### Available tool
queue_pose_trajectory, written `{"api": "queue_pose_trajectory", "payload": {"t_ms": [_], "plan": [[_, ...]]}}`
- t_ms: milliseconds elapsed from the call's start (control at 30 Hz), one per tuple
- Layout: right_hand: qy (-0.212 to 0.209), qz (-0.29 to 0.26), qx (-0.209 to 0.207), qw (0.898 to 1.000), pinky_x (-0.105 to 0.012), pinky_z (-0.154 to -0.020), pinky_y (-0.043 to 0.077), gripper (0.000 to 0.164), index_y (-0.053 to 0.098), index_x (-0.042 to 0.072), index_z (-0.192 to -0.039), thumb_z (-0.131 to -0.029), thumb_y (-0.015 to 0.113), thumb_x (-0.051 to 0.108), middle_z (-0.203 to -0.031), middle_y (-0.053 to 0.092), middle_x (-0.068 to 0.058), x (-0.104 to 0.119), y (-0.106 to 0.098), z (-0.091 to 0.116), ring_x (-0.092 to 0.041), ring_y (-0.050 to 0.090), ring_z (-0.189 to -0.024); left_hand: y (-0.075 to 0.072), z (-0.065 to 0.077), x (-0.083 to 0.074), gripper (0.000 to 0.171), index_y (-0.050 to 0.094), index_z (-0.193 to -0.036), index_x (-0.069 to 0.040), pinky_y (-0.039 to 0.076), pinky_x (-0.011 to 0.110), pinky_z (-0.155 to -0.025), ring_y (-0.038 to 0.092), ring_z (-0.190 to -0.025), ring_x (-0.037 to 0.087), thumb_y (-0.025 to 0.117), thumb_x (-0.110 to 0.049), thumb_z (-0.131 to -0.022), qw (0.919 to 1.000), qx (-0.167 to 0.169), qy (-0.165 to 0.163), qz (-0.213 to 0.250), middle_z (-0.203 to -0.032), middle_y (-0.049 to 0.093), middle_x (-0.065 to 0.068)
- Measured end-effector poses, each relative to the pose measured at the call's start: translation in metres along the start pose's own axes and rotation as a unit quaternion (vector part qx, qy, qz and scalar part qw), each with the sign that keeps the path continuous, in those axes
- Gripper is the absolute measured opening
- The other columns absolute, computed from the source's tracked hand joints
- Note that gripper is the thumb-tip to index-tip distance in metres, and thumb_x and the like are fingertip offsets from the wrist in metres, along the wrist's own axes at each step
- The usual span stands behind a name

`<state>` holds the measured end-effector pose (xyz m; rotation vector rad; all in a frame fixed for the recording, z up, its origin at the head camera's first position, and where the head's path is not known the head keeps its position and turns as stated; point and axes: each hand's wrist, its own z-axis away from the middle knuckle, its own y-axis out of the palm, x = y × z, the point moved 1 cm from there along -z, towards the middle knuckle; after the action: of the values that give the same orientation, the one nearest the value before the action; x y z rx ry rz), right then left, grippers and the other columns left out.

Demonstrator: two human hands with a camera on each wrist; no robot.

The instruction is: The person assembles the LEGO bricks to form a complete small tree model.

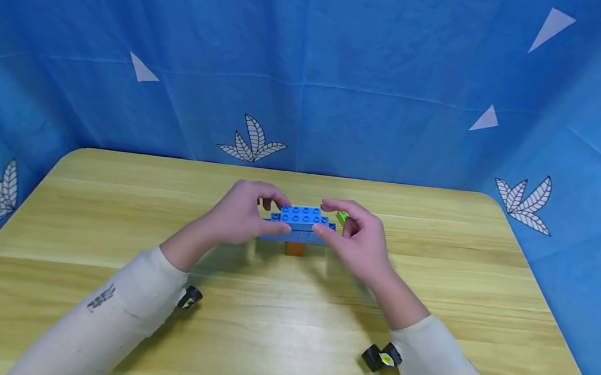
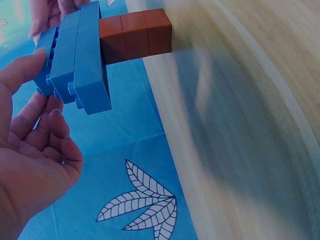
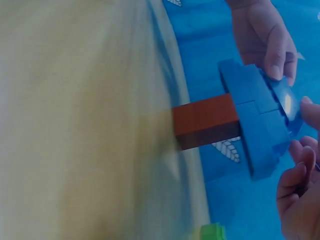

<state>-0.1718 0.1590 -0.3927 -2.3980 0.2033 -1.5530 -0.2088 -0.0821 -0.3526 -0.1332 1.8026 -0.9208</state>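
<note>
A stack of blue toy building bricks (image 2: 90, 65) widens downward in steps on a narrow brown brick column (image 2: 135, 36) standing on the table. At its top is a blue brick (image 1: 300, 214) with two rows of studs facing up. My left hand (image 1: 243, 213) pinches the left end of this top brick, thumb on the near side and fingers behind. From the other end, my right hand (image 1: 365, 237) pinches it the same way. In the left wrist view, studs show in a thin gap between the top brick and the layer beneath.
A light green brick (image 1: 342, 217) lies on the wooden table (image 1: 286, 331), just behind my right hand. Beyond the far table edge hangs a blue cloth (image 1: 371, 134) printed with leaves and triangles. Small black wrist cameras (image 1: 382, 358) sit at both sleeves.
</note>
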Motion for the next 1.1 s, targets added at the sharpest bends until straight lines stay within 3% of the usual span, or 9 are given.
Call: {"api": "queue_pose_trajectory", "payload": {"t_ms": [200,400,600,867,1100], "plan": [[0.01,0.026,0.029,0.999,-0.03,-0.039,0.027,0.028,0.076,0.013,-0.112,-0.085,0.083,0.015,-0.091,0.068,0.001,0.007,0.002,-0.008,-0.019,0.035,-0.044,0.001,-0.001,0.0,0.029,0.075,-0.102,-0.011,0.046,0.038,-0.066,0.056,-0.089,0.032,0.088,-0.022,-0.078,1.0,0.0,0.0,0.004,-0.091,0.066,-0.003],[0.024,0.002,0.034,0.999,-0.027,-0.04,0.025,0.026,0.075,0.006,-0.109,-0.084,0.082,0.007,-0.067,0.05,-0.006,0.01,0.004,-0.007,-0.018,0.032,-0.044,0.003,0.0,0.0,0.028,0.077,-0.101,-0.011,0.044,0.038,-0.064,0.054,-0.083,0.027,0.089,-0.02,-0.077,0.9999,-0.008,0.0,0.006,-0.089,0.066,-0.003],[0.027,-0.006,0.033,0.999,-0.024,-0.042,0.025,0.023,0.072,-0.006,-0.105,-0.082,0.079,-0.006,-0.066,0.05,-0.008,0.042,0.005,-0.008,-0.015,0.03,-0.044,0.003,-0.001,0.0,0.029,0.078,-0.099,-0.011,0.044,0.038,-0.063,0.053,-0.08,0.026,0.09,-0.02,-0.075,0.9997,-0.023,0.001,0.003,-0.086,0.066,-0.003],[0.037,-0.013,0.034,0.999,-0.024,-0.043,0.025,0.024,0.071,-0.007,-0.107,-0.084,0.077,-0.005,-0.063,0.045,-0.012,0.043,0.006,-0.008,-0.015,0.03,-0.045,0.007,0.003,0.001,0.031,0.078,-0.104,-0.01,0.044,0.038,-0.063,0.054,-0.083,0.027,0.09,-0.018,-0.076,0.9989,-0.044,-0.005,0.015,-0.091,0.066,-0.001],[0.051,-0.015,0.038,0.998,-0.024,-0.043,0.025,0.026,0.071,-0.005,-0.11,-0.084,0.078,-0.003,-0.061,0.046,-0.013,0.04,0.006,-0.007,-0.015,0.03,-0.046,0.01,0.004,0.007,0.037,0.076,-0.111,-0.01,0.046,0.039,-0.077,0.057,-0.095,0.029,0.088,-0.022,-0.078,0.9992,-0.028,-0.027,0.014,-0.1,0.067,-0.002]]}}
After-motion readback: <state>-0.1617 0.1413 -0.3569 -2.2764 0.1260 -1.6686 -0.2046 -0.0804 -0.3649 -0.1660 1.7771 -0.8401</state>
